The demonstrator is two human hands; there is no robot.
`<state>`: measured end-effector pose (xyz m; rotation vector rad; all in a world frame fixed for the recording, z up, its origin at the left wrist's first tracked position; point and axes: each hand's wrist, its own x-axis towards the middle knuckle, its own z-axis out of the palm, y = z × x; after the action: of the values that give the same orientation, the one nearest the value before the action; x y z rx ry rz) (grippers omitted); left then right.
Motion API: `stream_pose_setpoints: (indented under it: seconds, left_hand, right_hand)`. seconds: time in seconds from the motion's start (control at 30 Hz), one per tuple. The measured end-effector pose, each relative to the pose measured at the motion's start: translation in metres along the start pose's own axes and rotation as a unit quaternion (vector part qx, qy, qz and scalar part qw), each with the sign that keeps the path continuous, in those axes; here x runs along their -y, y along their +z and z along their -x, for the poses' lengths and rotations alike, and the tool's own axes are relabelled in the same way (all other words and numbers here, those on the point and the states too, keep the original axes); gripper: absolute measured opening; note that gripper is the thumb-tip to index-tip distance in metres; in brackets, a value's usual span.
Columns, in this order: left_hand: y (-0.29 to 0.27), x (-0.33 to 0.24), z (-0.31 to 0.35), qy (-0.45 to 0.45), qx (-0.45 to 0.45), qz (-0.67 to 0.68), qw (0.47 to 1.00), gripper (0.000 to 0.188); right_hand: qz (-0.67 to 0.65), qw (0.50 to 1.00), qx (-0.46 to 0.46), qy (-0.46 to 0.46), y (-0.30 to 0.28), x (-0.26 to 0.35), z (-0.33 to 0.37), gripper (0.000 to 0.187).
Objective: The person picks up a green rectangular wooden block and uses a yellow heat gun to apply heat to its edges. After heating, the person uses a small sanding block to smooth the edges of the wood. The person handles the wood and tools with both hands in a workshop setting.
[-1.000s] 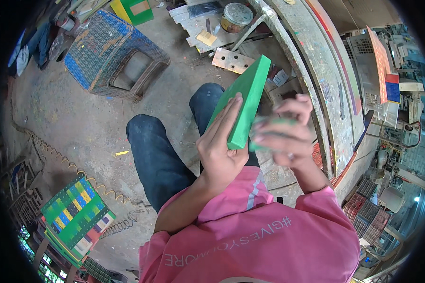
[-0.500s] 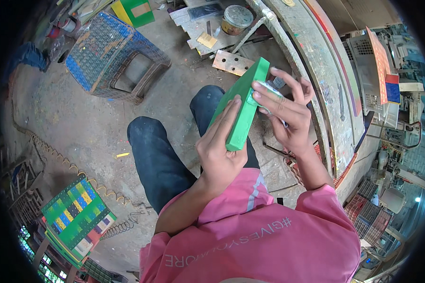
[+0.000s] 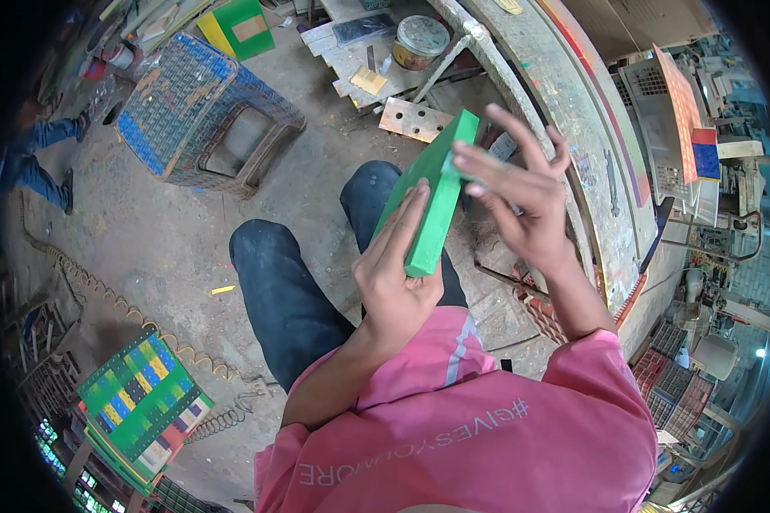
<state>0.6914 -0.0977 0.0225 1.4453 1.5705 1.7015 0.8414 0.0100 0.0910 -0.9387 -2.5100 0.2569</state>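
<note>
My left hand (image 3: 398,274) grips a flat green box-like block (image 3: 441,214), tilted over my right knee, its long narrow side turned up. Its fingers lie along the broad left face and the thumb is hidden underneath. By the upper part of that narrow side is my right hand (image 3: 522,192), its fingers bent and smeared by motion. Under its fingertips shows a small whitish-green pad (image 3: 450,168), perhaps a folded rag, which seems to touch the block. The pad is mostly hidden.
A blue-brown plastic stool (image 3: 205,111) stands ahead left. Beyond the block are a drilled wooden board (image 3: 413,120) and a paint bucket (image 3: 421,43). A long paint-stained bench (image 3: 565,94) runs along the right. Green panels (image 3: 141,393) and a coiled hose (image 3: 145,321) lie left.
My right hand has shifted slightly up and left along the narrow side of the block and is more blurred. My left hand keeps its hold. At far left, another person's legs show more.
</note>
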Motion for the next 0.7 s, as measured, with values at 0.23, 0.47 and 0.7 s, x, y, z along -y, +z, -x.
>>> stream_pose_setpoints:
  seconds: [0.23,0.47,0.7]
  left_hand:
    - [-0.006,-0.004,0.001,-0.023,0.037,0.026,0.999,0.054]
    - [-0.003,-0.002,0.002,-0.017,0.029,0.016,0.999,0.053]
    - [-0.005,-0.004,0.003,-0.018,0.032,0.012,0.999,0.051]
  right_hand:
    - [-0.069,0.993,0.076,-0.050,-0.009,0.039,0.021,0.027]
    - [-0.045,0.999,0.026,0.002,-0.023,0.023,0.004,0.030]
    - [-0.088,0.990,0.106,-0.018,-0.015,0.045,0.021,0.024]
